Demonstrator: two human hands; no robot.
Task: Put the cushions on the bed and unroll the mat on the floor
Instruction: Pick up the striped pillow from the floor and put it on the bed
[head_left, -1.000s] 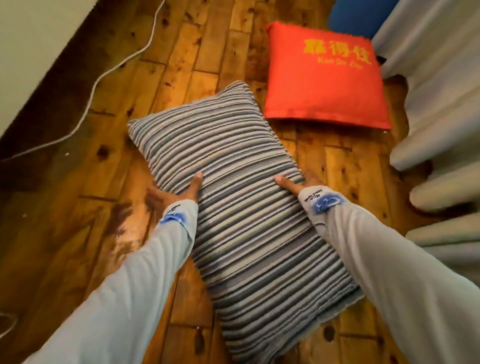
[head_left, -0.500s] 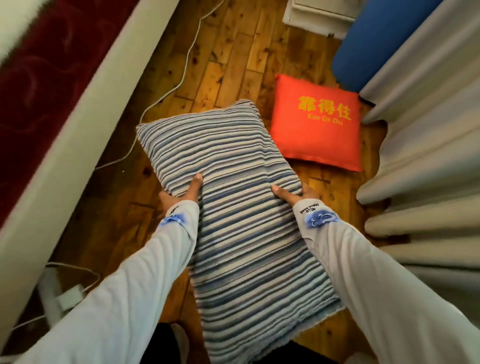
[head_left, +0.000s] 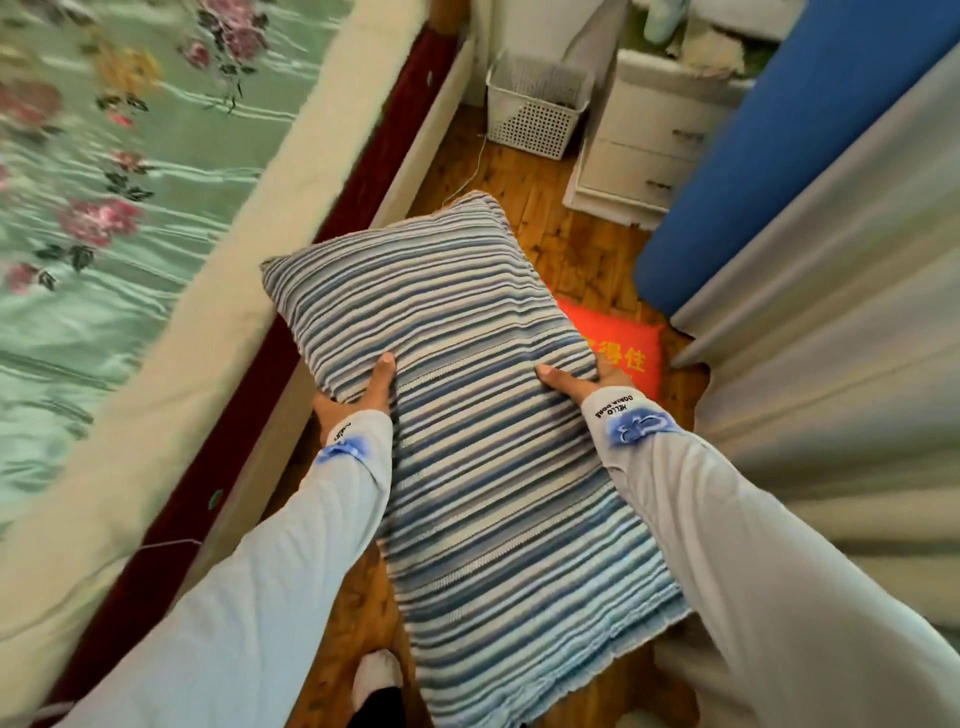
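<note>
Striped cushion (head_left: 467, 415) was up off the floor, held lengthwise in front of me, tilted toward the bed. My left hand (head_left: 358, 395) was clamped on its left edge, thumb on top, fingers hidden under. My right hand (head_left: 576, 382) was clamped on the right edge the same way. Red cushion (head_left: 631, 348) with yellow lettering lay on the wooden floor (head_left: 582, 244), partly hidden behind the striped one. Bed (head_left: 119, 218) with a green floral cover was just to the left, blurred. Blue rolled mat (head_left: 769, 171) leaned at right against grey curtain (head_left: 841, 332). White basket (head_left: 535, 114) and white drawer unit (head_left: 644, 140) stood further back.
</note>
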